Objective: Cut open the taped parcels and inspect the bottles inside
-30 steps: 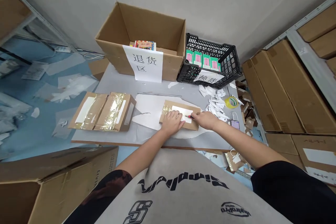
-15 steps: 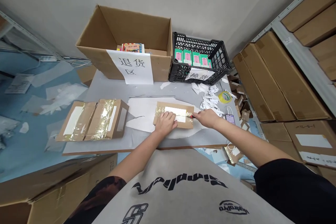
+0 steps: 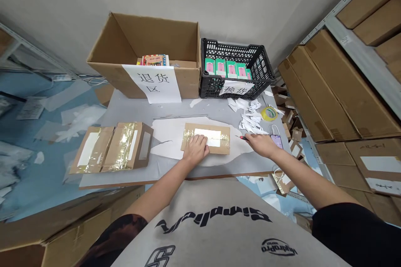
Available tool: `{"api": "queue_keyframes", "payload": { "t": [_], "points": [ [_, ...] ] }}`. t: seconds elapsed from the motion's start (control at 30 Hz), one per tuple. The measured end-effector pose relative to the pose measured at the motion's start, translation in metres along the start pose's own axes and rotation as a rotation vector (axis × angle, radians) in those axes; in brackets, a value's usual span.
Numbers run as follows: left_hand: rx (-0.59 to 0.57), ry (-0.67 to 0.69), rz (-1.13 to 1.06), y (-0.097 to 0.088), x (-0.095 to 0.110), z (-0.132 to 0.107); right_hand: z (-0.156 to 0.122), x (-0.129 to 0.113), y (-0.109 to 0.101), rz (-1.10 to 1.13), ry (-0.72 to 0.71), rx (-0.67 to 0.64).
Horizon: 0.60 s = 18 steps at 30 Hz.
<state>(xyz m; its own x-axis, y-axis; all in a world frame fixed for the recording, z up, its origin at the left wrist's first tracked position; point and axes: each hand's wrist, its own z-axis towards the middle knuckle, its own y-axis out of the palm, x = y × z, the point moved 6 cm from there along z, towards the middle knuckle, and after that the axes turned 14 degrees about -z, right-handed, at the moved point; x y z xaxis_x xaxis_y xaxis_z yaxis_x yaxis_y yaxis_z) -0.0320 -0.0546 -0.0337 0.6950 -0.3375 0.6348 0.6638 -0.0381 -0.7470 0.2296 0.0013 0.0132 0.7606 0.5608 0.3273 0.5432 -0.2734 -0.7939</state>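
Observation:
A small taped cardboard box [image 3: 224, 148] with a white label lies on a white sheet [image 3: 169, 127] on the table. My left hand [image 3: 196, 150] rests on its top near the front left, fingers laid over the label's edge and thumb apart. To the right of the box, my right hand [image 3: 260, 144] is closed round a slim red-and-black knife [image 3: 242, 137]. The knife's thin tip points left toward the box and is apart from it. Clear tape shows at both ends of the box's top.
Two taped boxes [image 3: 108, 150] stand at the table's left. Behind are a large open carton [image 3: 188, 81] and a black crate [image 3: 208, 87] holding green-and-pink packs. Crumpled paper [image 3: 249, 121], a tape roll [image 3: 268, 113] and a phone [image 3: 276, 141] lie at the right.
My right hand has drawn the knife away to the right from the box's taped right end. My left hand stays on the box. The view has shifted slightly.

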Motion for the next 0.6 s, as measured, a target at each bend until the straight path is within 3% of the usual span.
{"api": "queue_keyframes", "payload": {
  "t": [0.07,0.17,0.27,0.37,0.43,0.5,0.6],
  "points": [
    [-0.012,-0.013,0.030,0.001,0.001,0.000,0.011,0.004,0.021,0.106,0.181,-0.005],
    [-0.057,-0.023,0.108,0.003,0.003,0.001,0.035,-0.015,0.049,0.240,0.353,-0.006],
    [-0.100,-0.022,0.155,0.005,0.006,0.005,0.051,-0.040,0.068,0.319,0.452,0.006],
    [-0.099,-0.040,0.176,0.007,0.006,0.011,0.049,-0.052,0.077,0.367,0.492,0.002],
    [-0.089,-0.047,0.177,0.008,0.006,0.015,0.044,-0.047,0.069,0.407,0.534,0.069],
    [-0.087,-0.044,0.157,0.009,0.007,0.017,0.041,-0.041,0.047,0.456,0.497,0.241],
    [-0.089,-0.041,0.136,0.008,0.008,0.019,0.051,-0.049,0.000,0.502,0.118,0.456]
  ]
}}
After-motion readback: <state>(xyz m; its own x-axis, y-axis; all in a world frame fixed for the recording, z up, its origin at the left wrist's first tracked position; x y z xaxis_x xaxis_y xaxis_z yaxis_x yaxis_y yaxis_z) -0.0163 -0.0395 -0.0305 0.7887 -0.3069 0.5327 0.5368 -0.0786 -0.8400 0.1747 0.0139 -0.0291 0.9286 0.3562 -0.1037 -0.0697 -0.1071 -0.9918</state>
